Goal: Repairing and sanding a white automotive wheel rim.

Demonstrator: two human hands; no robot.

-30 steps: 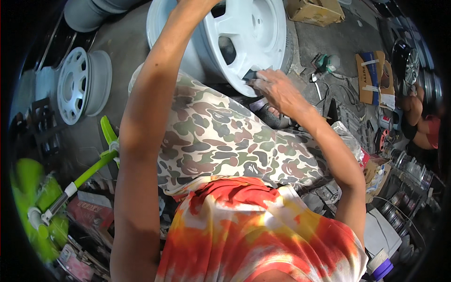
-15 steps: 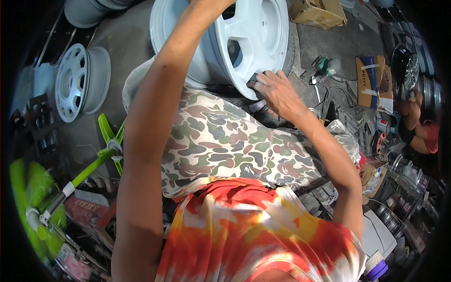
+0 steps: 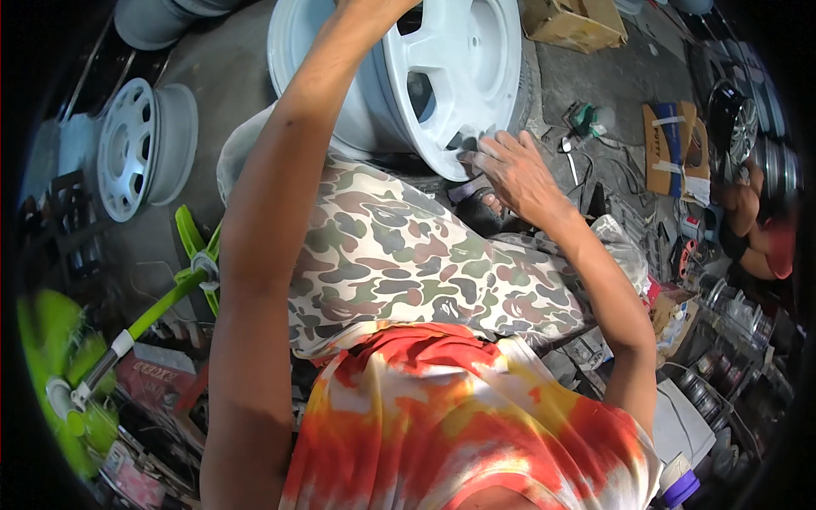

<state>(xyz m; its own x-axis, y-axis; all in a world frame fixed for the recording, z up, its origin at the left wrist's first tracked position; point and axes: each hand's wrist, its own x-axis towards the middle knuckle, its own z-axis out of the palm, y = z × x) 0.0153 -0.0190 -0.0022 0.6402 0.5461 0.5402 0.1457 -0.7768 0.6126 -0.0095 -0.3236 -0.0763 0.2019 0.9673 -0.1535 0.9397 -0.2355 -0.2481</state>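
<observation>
A pale blue-grey wheel rim (image 3: 455, 89) stands tilted in front of my knees, spoked face to the right. My left hand (image 3: 374, 8) reaches over its top at the upper picture edge, where the fingers are cut off from view. At the lower right lip of the rim is my right hand (image 3: 520, 174), dusty, its fingers bent and the thumb toward the metal. Dark grey shows at its fingertips beside a spoke opening; whether this is a held piece or the opening's shadow, I cannot make out.
A second pale rim (image 3: 132, 153) stands at the left. Beside it are a green stand (image 3: 200, 263) and a blurred green fan (image 3: 72, 382). Cardboard boxes (image 3: 574, 24) lie at the back right. Another person (image 3: 756, 217) sits at the far right among tools and cables.
My right hand has shifted slightly right and down, its fingers more spread against the rim's lip. The left arm has barely moved.
</observation>
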